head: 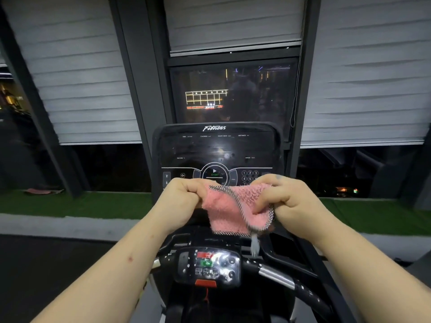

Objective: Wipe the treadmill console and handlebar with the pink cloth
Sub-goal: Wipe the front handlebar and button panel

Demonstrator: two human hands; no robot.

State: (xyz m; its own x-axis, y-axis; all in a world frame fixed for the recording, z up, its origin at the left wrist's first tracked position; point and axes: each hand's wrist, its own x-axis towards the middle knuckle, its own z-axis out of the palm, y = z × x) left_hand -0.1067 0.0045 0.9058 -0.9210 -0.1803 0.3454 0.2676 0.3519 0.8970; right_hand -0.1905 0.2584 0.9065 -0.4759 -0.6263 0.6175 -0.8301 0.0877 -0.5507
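The pink cloth [231,207] is held up in the air in front of the lower edge of the treadmill console [217,148], covering part of its button row, and as far as can be seen it is not pressed against the console. The left hand [183,198] pinches the cloth's left edge with curled fingers, and the right hand [285,200] grips the right edge the same way. The fabric is bunched and partly stretched between them, and a grey tag hangs from its bottom corner. This looks like unfolding or rearranging the cloth rather than a wiping stroke. The dark screen of the console shows pale smudges and spots near its middle, though some of these may be reflections. Below the console, nearer the person, the small control panel [208,266] with red and green buttons carries white specks and glare. The handlebar [276,276], curving out to the right below the console with a silver sleeve, is dotted with white flecks too. Judging from these marks, little or none of the wiping looks finished. The console face, the panel below it and both sides of the handlebar all appear to need passes, so the task seems to be at or near its start. How clean the left part of the handlebar is cannot be told, since the left forearm hides most of it.
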